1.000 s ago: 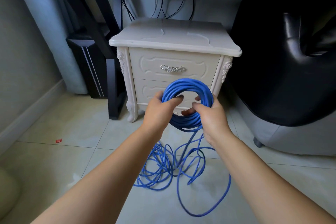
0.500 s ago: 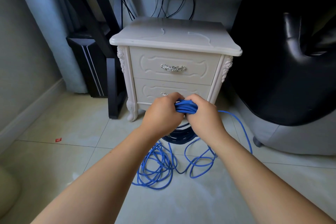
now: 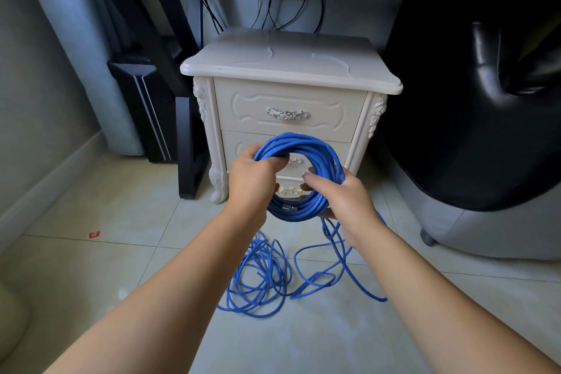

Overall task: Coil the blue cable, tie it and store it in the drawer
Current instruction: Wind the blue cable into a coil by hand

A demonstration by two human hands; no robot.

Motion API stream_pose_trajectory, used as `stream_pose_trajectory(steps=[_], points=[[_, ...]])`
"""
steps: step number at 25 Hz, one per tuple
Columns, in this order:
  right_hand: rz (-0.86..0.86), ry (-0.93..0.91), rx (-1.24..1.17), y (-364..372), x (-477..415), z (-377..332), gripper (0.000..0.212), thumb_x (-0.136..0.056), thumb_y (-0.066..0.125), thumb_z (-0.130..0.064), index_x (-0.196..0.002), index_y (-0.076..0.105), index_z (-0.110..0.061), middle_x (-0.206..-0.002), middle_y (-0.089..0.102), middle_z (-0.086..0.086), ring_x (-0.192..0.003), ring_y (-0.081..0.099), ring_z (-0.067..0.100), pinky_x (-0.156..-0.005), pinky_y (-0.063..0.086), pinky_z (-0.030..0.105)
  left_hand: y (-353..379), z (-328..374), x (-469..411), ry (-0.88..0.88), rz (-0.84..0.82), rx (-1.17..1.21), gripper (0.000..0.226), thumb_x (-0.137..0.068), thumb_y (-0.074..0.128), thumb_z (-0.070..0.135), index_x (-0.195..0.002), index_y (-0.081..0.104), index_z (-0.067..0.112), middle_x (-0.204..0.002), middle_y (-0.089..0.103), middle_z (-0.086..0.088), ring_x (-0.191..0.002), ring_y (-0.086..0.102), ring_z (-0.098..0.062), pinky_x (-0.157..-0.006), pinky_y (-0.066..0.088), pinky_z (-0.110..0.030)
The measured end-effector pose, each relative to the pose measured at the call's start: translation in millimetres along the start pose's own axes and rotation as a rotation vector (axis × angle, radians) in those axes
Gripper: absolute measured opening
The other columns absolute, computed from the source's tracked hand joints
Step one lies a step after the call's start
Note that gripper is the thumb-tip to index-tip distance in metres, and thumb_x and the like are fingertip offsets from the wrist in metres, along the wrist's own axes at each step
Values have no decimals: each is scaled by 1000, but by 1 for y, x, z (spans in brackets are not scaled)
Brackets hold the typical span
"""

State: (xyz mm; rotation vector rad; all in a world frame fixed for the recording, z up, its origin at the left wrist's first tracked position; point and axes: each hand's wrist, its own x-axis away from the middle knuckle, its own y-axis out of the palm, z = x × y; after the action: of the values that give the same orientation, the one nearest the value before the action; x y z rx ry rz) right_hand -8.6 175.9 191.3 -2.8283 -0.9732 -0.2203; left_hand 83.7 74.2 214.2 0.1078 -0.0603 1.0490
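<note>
A blue cable is wound into a round coil (image 3: 306,146) held upright in front of the white nightstand (image 3: 288,70). My left hand (image 3: 253,179) grips the coil's upper left side. My right hand (image 3: 343,194) holds its lower right side, fingers curled round the strands. A clear plug end (image 3: 288,207) shows at the coil's bottom. The loose rest of the cable (image 3: 261,279) lies in tangled loops on the tiled floor below. Both nightstand drawers are closed; the top drawer (image 3: 288,109) has a silver handle, and the coil partly hides the lower one.
A black leather chair (image 3: 473,115) stands close on the right. Black desk legs (image 3: 185,136) and a dark case stand left of the nightstand. A small red scrap (image 3: 94,234) lies on the floor tiles at left.
Half a second ago both hands were close together squeezing the bundle. Now they have parted and the coil stands open as a ring, with another loop added from the floor.
</note>
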Motion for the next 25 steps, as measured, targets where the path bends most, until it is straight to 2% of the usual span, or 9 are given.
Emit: stream_pose_trajectory(steps=[4,8,11,13,14,16,18,20,25], points=[[0,70,-220,10,5,3,24,-85,72,-15,-105,63,-23,-89,74,10,-79,74,21,-71,62,40,7,-6,2,-113,65,180,10,-87,63,10,-83,61,19,-48,39,4,-47,41,-15,-57,36,-29],[63,134,-289,9,1,3,13,-89,61,-4,-91,57,-16,-62,61,6,-57,65,22,-73,53,43,13,-17,5,-190,-84,300,10,-90,62,10,-84,60,18,-53,41,2,-53,44,-16,-66,41,-35],[106,72,-204,0,-5,0,20,-87,53,3,-87,53,-17,-58,58,4,-57,68,25,-69,53,42,6,-11,1,-162,-194,123,9,-86,70,17,-91,63,16,-66,59,2,-68,59,-17,-72,46,-35],[102,-49,3,-3,-6,-3,25,-83,50,5,-83,53,-20,-64,57,4,-57,69,24,-62,51,34,0,-7,-4,-65,-193,-85,20,-82,73,16,-100,65,15,-78,65,2,-74,62,-13,-73,48,-28],[77,-104,133,-3,-3,-4,28,-84,48,5,-83,52,-22,-69,56,5,-56,69,22,-57,48,29,-3,-6,-5,37,-179,-231,25,-81,73,13,-104,64,17,-80,66,4,-71,62,-9,-69,47,-22],[17,-208,383,0,-1,-2,30,-85,46,4,-85,51,-26,-75,59,7,-63,70,26,-53,45,30,-5,-7,-4,316,-188,-561,37,-78,71,11,-111,61,23,-84,65,8,-71,60,-5,-66,45,-17],[-37,-338,672,3,1,1,26,-85,48,-1,-91,52,-26,-79,62,7,-75,64,31,-62,47,37,-4,-12,-1,503,-289,-788,49,-76,65,10,-122,56,27,-89,64,8,-81,59,-13,-74,46,-26],[-62,-433,870,6,4,2,21,-86,50,-5,-99,54,-21,-87,62,5,-81,57,31,-67,45,38,-2,-15,2,541,-353,-914,53,-78,58,11,-127,51,31,-89,61,10,-87,58,-19,-75,48,-34],[11,-363,648,4,0,-2,23,-81,58,-9,-99,56,-23,-85,67,1,-80,60,25,-67,45,34,-1,-12,2,500,-277,-865,47,-78,55,13,-118,57,38,-77,60,12,-78,57,-20,-69,48,-33]])
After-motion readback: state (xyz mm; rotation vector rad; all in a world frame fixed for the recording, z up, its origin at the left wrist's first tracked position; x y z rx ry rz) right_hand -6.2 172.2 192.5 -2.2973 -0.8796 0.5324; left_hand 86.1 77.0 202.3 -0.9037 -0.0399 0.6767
